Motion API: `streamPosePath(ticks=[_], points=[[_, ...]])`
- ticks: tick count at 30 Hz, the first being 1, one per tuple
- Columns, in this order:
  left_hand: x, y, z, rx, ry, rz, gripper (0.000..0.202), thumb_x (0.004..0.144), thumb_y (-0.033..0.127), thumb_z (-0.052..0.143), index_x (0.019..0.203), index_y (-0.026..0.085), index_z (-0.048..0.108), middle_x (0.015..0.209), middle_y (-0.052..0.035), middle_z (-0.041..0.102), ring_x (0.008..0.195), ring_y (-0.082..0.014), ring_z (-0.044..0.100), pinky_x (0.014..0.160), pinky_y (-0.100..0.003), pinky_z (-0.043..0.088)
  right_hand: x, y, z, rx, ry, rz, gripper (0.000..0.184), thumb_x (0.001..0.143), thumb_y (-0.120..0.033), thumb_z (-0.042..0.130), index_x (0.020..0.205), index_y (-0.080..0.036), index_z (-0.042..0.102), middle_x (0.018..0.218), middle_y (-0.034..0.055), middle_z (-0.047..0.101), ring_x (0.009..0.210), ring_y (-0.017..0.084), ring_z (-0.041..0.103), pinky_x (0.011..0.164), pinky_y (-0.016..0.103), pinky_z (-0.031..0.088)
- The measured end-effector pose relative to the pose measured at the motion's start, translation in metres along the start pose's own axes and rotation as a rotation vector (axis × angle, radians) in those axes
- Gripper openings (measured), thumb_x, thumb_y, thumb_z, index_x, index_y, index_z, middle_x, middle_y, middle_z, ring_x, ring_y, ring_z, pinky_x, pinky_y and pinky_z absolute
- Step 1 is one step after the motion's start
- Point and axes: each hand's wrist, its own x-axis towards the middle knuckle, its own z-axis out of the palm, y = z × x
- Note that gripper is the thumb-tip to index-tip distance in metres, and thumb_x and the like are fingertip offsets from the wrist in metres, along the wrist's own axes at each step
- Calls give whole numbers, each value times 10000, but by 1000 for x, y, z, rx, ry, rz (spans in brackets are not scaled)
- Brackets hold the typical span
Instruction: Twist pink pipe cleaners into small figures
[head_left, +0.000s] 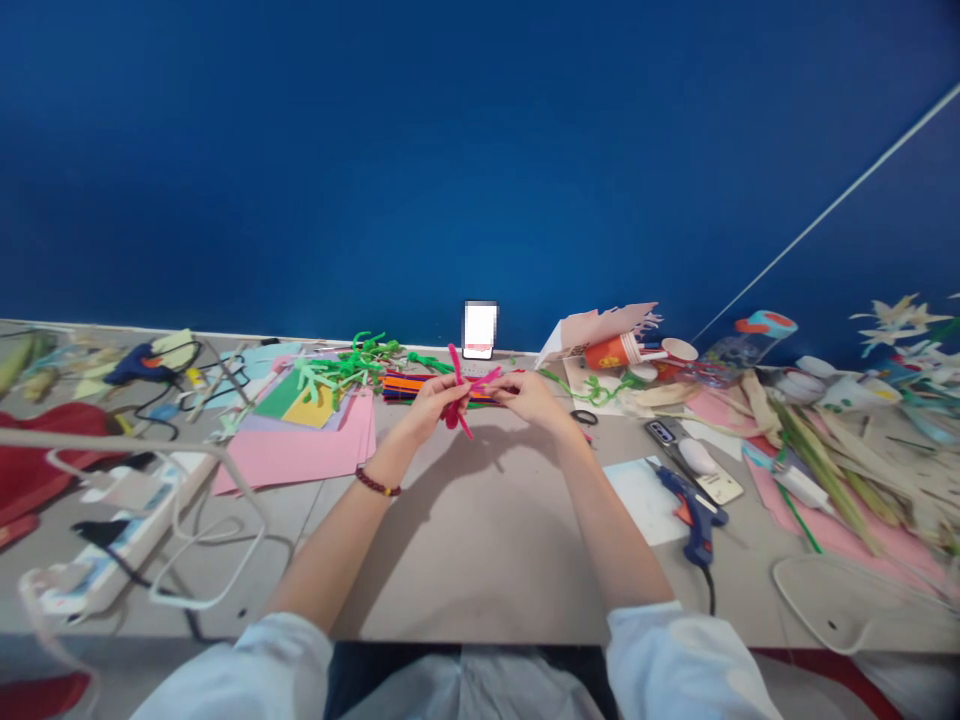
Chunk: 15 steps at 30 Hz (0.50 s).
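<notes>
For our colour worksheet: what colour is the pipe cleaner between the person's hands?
The pipe cleaner is bright pink, clearest in the head view.

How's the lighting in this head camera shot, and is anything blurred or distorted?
In the head view, lighting is bright and even with no harsh glare; a soft shadow falls across the tabletop; wide-angle distortion bows the table's back edge; the pink pipe cleaner looks fairly sharp, while a white rectangle at the back is blurred out.

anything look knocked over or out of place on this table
Yes, at the back right an orange paper cup lies on its side beside a paler cup, so it looks knocked over rather than stood upright.
</notes>
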Motion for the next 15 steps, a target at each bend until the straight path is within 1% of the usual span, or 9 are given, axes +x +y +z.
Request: streamPosePath(ticks=[2, 4, 6, 8, 10, 11, 13, 15], points=[[-3, 1, 1, 57, -66, 5, 251, 705, 377, 686, 689, 141, 601, 542, 5, 555, 431, -74, 485, 394, -187, 326, 0, 2, -1, 41, -19, -3, 171, 759, -231, 591, 812, -170, 741, 814, 55, 721, 767, 179, 641, 679, 271, 477], [-5, 3, 4, 143, -152, -20, 249, 715, 380, 673, 686, 138, 619, 533, 3, 550, 416, -67, 459, 386, -187, 297, 0, 2, -4, 41, -16, -17, 172, 758, -249, 597, 800, -175, 746, 809, 49, 720, 748, 174, 636, 665, 263, 467], [-6, 5, 8, 228, -224, -53, 235, 713, 365, 666, 680, 135, 635, 526, 5, 542, 408, -61, 432, 382, -188, 270, -2, -1, -9, -1, 8, -45, 165, 759, -259, 605, 780, -187, 752, 810, 42, 717, 738, 170, 631, 675, 263, 459], [-5, 5, 12, 295, -250, -69, 211, 701, 337, 664, 658, 133, 643, 509, 8, 527, 415, -62, 422, 390, -189, 260, -5, -6, -14, -91, 40, -92, 160, 767, -257, 606, 764, -205, 757, 798, 36, 711, 737, 168, 623, 687, 266, 450], [-2, 3, 15, 323, -215, -73, 194, 689, 314, 659, 625, 133, 639, 485, 12, 512, 420, -67, 421, 407, -192, 274, -9, -14, -18, -198, 69, -143, 160, 779, -241, 602, 771, -223, 761, 793, 34, 705, 742, 170, 613, 679, 266, 438], [-1, 1, 15, 319, -169, -74, 190, 683, 309, 656, 611, 134, 635, 471, 14, 506, 421, -71, 426, 416, -194, 286, -11, -17, -18, -239, 83, -166, 160, 784, -238, 601, 776, -228, 761, 791, 35, 703, 745, 171, 608, 671, 266, 432], [3, -4, 15, 287, -45, -87, 191, 670, 304, 654, 584, 138, 620, 448, 15, 499, 415, -76, 434, 427, -198, 305, -14, -24, -16, -293, 87, -206, 157, 795, -249, 605, 775, -231, 760, 787, 38, 703, 756, 175, 601, 663, 264, 421], [6, -8, 13, 244, 89, -99, 189, 658, 298, 656, 567, 142, 601, 434, 18, 491, 396, -74, 424, 409, -196, 287, -15, -29, -11, -324, 73, -219, 159, 803, -264, 606, 760, -234, 756, 778, 37, 704, 759, 175, 598, 659, 261, 411]])
